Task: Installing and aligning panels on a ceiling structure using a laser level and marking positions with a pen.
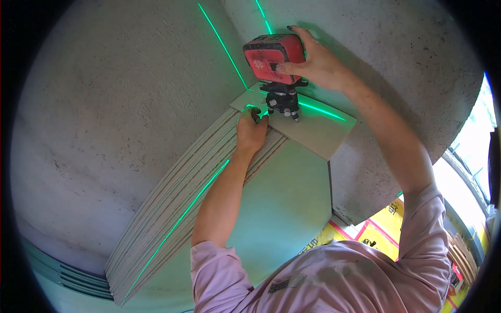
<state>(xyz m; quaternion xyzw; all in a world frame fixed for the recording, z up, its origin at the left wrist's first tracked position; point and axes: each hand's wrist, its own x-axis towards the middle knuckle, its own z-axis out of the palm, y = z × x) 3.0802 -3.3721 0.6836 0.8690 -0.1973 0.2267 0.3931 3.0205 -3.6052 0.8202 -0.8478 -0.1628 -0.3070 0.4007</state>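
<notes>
A red and black laser level (271, 60) stands on a small black tripod base (283, 99) and casts bright green lines. My right hand (322, 65) grips the laser level, its thumb on the front face and its other fingers reaching over the right side. My left hand (252, 128) is curled beside the base's left foot, fingers and thumb bent close together; what they hold, if anything, is hidden. Under the base lies a small pale board piece (318, 135), on top of a stack of upright plasterboard sheets (172, 193).
Rough grey walls (120, 78) meet in a corner behind the laser level. The front sheet shows a pale green face (292, 193). Yellow floor covering (383, 229) with red tape lies at lower right, near stacked brown boards (462, 258). Several dark green pipes or sheet edges (78, 279) sit lower left.
</notes>
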